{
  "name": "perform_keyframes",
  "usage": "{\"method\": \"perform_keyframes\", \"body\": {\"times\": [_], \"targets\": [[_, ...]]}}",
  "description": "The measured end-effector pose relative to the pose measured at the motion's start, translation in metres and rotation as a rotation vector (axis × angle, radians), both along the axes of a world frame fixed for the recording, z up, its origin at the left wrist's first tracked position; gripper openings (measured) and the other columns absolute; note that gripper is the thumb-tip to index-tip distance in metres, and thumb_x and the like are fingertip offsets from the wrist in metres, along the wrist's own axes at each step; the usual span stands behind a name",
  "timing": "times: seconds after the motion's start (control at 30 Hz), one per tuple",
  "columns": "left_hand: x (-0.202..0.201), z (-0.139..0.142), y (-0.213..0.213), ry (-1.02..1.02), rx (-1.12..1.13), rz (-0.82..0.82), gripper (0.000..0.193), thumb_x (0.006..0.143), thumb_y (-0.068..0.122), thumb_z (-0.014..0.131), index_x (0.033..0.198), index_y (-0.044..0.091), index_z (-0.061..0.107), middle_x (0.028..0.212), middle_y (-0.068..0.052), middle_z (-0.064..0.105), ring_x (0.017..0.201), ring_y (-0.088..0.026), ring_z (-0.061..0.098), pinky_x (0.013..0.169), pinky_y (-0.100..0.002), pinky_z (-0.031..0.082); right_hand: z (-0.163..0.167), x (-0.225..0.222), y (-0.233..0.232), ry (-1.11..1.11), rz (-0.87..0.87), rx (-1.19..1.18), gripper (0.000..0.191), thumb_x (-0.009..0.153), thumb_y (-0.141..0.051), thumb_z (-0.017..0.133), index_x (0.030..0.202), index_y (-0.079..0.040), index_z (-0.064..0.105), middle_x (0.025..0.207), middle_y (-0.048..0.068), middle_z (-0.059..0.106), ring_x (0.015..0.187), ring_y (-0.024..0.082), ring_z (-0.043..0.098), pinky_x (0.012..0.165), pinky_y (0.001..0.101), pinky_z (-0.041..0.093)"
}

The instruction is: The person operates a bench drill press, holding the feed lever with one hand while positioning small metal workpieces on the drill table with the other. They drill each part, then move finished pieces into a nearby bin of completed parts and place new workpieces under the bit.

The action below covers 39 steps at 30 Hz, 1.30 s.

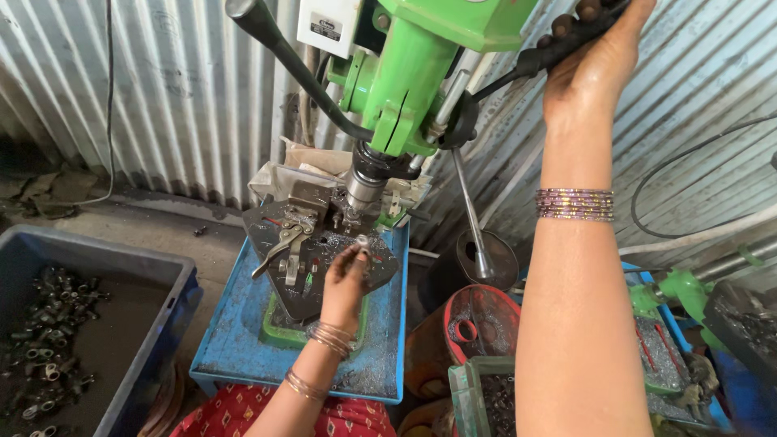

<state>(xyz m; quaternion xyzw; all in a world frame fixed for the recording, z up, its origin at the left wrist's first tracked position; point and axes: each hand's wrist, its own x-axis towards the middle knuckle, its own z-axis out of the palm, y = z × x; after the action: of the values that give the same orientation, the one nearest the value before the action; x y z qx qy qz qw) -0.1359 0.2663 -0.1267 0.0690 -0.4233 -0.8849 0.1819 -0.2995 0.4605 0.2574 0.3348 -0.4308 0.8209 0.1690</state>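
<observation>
Seen from above, looking down over a green bench drill press (421, 73) standing against a corrugated metal wall (162, 97). Left hand (346, 285), bangles at the wrist, reaching forward and low across a blue tray (235, 324), fingers pinched closed around a small silvery metal part (362, 242) and holding it on the dark fixture plate (324, 259), just in front of and slightly below the drill chuck (364, 188). Held that way, most likely, to seat the piece right under the spindle where the tool comes down; hard to tell whether the part already rests in its seat or sits a little above it. Beside the fingers, to the left, a toggle clamp (283, 243) bolted to the same plate, its lever lying free, untouched. Right hand (595, 61) raised high, arm nearly vertical, beaded bracelets around the forearm, palm wrapped closed around one black feed handle (550, 44) at the head of the machine, seemingly so the spindle can be brought down without letting go of the piece. Another feed handle (283, 53) pointing up to the left, a third rod (471, 214) hanging down to the right. Metal shavings scattered over the tray. Far left, a dark blue crate (146, 275) holding many small metal rings. Lower right, a red bucket (469, 324) and a pale green bin (469, 396) of small dark pieces.
</observation>
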Motion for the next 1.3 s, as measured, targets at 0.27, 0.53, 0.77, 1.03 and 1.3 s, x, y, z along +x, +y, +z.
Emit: {"method": "perform_keyframes", "body": {"times": [0.27, 0.53, 0.77, 1.03, 1.3], "targets": [[-0.016, 0.006, 0.000, 0.082, 0.676, 0.058, 0.023, 0.101, 0.010, 0.059, 0.122, -0.001, 0.056, 0.107, -0.016, 0.072, 0.094, -0.026, 0.073, 0.087, -0.037, 0.063, 0.001, 0.000, -0.001, 0.006, -0.022, 0.000, 0.044, 0.101, -0.055, 0.061, 0.101, -0.011, 0.056, 0.083, 0.005, 0.054, 0.078, 0.026, 0.053, 0.071, 0.0428, 0.041], [-0.021, 0.023, -0.008, -0.208, 0.659, -0.110, 0.035, 0.104, 0.029, 0.058, 0.121, -0.001, 0.051, 0.107, -0.018, 0.069, 0.093, -0.029, 0.073, 0.088, -0.040, 0.064, -0.001, -0.001, -0.001, 0.007, -0.023, 0.019, 0.045, 0.103, -0.057, 0.061, 0.103, -0.012, 0.056, 0.084, 0.004, 0.053, 0.079, 0.026, 0.052, 0.070, 0.0416, 0.040], [0.048, 0.069, -0.030, 0.066, -0.299, -0.047, 0.036, 0.097, 0.021, 0.060, 0.131, 0.008, 0.057, 0.109, -0.016, 0.070, 0.094, -0.029, 0.073, 0.080, -0.038, 0.058, -0.002, -0.014, 0.006, 0.007, -0.046, 0.010, 0.046, 0.102, -0.058, 0.065, 0.099, -0.013, 0.055, 0.080, 0.004, 0.053, 0.076, 0.026, 0.052, 0.073, 0.0438, 0.044], [-0.013, 0.104, -0.152, -0.149, -1.578, 0.658, 0.042, 0.100, 0.037, 0.062, 0.127, 0.005, 0.065, 0.131, -0.021, 0.064, 0.119, -0.041, 0.058, 0.088, -0.049, 0.053, -0.009, -0.021, 0.006, 0.029, -0.014, -0.009, 0.044, 0.106, -0.055, 0.064, 0.106, -0.011, 0.056, 0.086, 0.004, 0.051, 0.079, 0.024, 0.047, 0.069, 0.0373, 0.038], [-0.034, 0.102, -0.166, 0.019, -1.663, 0.468, 0.046, 0.098, 0.044, 0.059, 0.127, 0.010, 0.068, 0.124, -0.015, 0.069, 0.122, -0.038, 0.058, 0.094, -0.048, 0.053, -0.005, -0.008, -0.001, 0.066, -0.004, -0.064, 0.042, 0.107, -0.047, 0.068, 0.106, -0.008, 0.054, 0.092, 0.005, 0.048, 0.084, 0.022, 0.045, 0.075, 0.0393, 0.037]]}}
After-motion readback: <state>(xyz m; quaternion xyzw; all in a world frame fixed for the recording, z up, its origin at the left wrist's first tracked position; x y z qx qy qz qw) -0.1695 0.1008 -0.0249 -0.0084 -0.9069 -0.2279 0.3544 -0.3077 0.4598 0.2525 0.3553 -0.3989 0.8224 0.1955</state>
